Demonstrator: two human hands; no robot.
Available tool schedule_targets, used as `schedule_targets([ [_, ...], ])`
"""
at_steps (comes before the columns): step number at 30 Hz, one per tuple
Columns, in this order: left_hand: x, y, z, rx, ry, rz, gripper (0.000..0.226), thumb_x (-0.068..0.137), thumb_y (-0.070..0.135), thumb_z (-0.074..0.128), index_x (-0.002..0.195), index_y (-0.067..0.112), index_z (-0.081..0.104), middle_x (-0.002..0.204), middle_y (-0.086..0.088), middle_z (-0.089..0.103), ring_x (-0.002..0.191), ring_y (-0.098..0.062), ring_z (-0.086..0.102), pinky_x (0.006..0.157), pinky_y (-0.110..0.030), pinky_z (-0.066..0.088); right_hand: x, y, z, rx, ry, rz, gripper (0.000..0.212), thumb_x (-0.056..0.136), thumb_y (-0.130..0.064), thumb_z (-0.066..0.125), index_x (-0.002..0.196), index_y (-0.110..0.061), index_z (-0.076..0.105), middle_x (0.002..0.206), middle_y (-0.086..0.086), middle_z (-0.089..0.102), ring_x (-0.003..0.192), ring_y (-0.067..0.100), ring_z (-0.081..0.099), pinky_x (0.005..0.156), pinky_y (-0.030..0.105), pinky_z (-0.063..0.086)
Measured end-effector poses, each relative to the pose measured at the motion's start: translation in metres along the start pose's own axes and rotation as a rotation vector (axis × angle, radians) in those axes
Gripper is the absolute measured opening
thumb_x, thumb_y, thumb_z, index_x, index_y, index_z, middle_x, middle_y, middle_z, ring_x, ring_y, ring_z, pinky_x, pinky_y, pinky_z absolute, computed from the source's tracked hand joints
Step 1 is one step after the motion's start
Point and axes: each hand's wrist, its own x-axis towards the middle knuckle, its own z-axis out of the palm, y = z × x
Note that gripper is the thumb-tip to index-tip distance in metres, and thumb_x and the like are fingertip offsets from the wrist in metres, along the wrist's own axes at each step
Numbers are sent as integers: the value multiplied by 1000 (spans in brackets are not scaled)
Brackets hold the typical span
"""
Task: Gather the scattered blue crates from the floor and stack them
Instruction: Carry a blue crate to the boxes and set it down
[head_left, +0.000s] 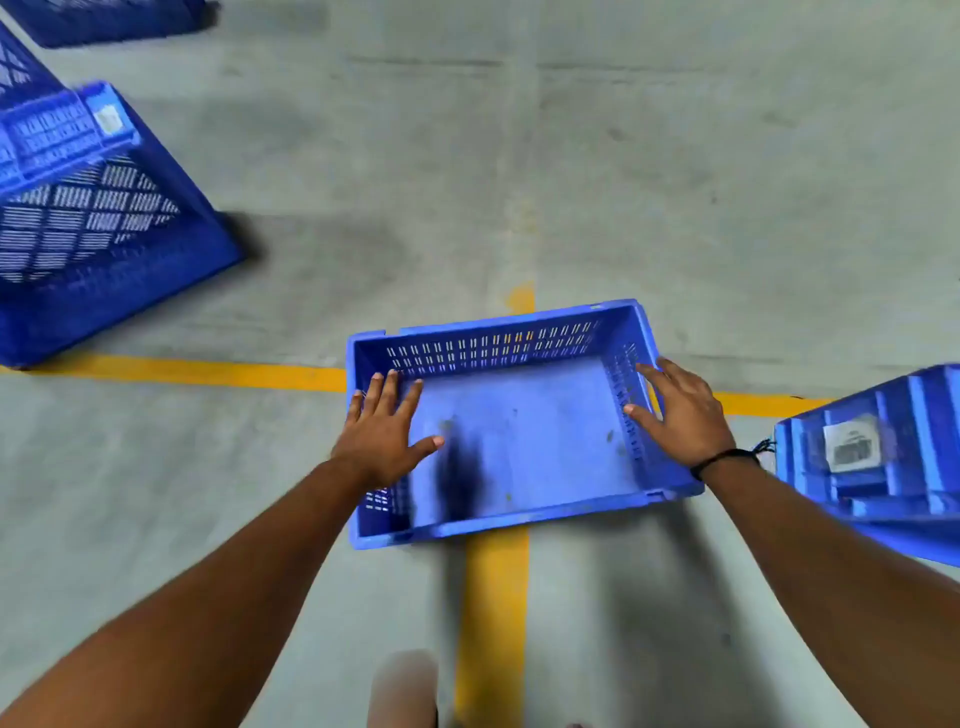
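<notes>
A tilted crate stack (88, 228) stands far left. The left hand (382, 434), fingers spread, hovers at the blue crate's (519, 447) left wall; the right hand (680, 413), also spread, touches its right rim. The crate sits upright on the floor's yellow line (491, 613). Another crate (883, 457) lies just right.

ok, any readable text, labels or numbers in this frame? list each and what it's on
No text here can be read.
White sticker on the side of the right-hand crate: dark print, maybe a barcode, too blurred to read.
White sticker on the rim of the left-hand crate stack: motion-blurred, unreadable.
Centre crate under both hands: no label visible.
Yellow floor lines: plain lines, no characters.
</notes>
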Motion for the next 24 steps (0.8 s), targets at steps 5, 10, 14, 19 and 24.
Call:
schedule_targets([
  [5,46,-41,55,164,133,-92,87,89,47,52,151,25,-5,157,-17,-18,144,-31,-21,118,-46,-5,36,33,51,-231,-144,-10,63,91,-35,55,148,-29,27,159,0,10,138,44,22,110,49,31],
  [10,59,-62,79,306,146,-66,82,83,19,56,151,29,12,158,-17,-9,146,-32,-13,117,-43,-7,42,40,62,-82,-76,-11,76,76,13,50,145,-18,37,160,-5,0,134,30,39,87,36,46],
  [14,63,-68,74,359,170,-19,83,80,7,53,150,31,16,158,-17,-11,146,-30,-15,117,-41,-7,35,36,63,-51,-31,-20,80,73,18,47,145,-15,35,160,-7,-2,140,25,32,91,36,47],
  [19,82,-85,57,313,211,81,84,73,-6,49,148,24,28,159,-16,-2,147,-29,-7,114,-31,-16,10,30,72,55,33,55,85,71,19,47,146,-16,33,160,-5,3,143,25,26,92,40,48],
  [24,90,-94,62,308,260,182,87,53,-15,61,135,10,51,151,-21,30,143,-35,20,112,-21,-21,-15,27,85,109,65,144,81,74,16,45,146,-20,32,159,-10,4,129,28,46,71,32,47],
])
